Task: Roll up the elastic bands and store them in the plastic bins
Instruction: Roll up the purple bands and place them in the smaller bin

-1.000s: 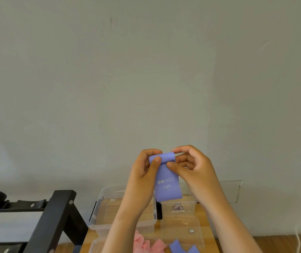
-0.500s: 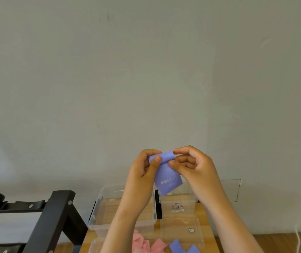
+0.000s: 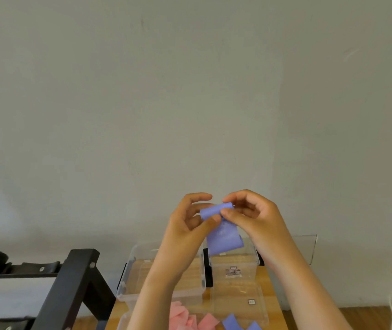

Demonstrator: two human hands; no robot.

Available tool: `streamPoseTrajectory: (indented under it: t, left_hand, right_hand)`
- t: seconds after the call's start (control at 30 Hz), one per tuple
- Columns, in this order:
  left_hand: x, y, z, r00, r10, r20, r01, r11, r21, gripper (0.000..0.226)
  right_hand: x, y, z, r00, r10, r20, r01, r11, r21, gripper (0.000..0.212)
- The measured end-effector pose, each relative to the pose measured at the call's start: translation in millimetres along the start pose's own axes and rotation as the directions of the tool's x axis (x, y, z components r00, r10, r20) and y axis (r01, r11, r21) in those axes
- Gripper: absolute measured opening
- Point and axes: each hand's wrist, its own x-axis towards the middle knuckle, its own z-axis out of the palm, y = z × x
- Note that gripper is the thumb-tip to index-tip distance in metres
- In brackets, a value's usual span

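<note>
head view, fingers pinch band, edge rolled

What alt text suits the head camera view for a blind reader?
A left hand and right hand pinch a partly rolled purple elastic band before a plain wall, its tail hanging. Below, clear plastic bins sit on a wooden table.

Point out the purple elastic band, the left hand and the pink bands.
purple elastic band (image 3: 224, 241): head view, hanging tail.
left hand (image 3: 186, 233): head view, its middle.
pink bands (image 3: 179, 314): head view, upper piece.
</note>
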Motion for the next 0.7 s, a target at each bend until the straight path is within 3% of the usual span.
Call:
streamPoseTrajectory:
  t: [0.1,0.23,0.47,0.7]
  left_hand:
    - [1.1,-1.4,0.1,0.996,-0.085,0.008,0.085,0.996,-0.010,0.016]
    - [6.1,-6.8,-1.2,0.997,-0.055,-0.059,0.058,0.998,0.037,0.010]
    - [4.7,-4.8,-2.0,1.000,-0.009,-0.023,0.010,0.999,0.031,0.021]
    - [4.4,-6.9,1.1,0.990,-0.140,-0.015,0.137,0.981,-0.141,0.015]
  right_hand:
    - [-1.1,0.0,-0.3,0.999,-0.032,0.003,0.032,0.999,-0.034,0.026]
    - [-0.5,1.5,0.7,1.000,-0.023,0.019,0.024,0.999,-0.048,0.030]
    - [4.9,8.4,1.2,0.999,0.026,-0.021,-0.027,0.999,-0.038,0.015]
    - [0.0,6.1,1.5,0.999,-0.030,-0.020,0.029,0.999,-0.044,0.023]
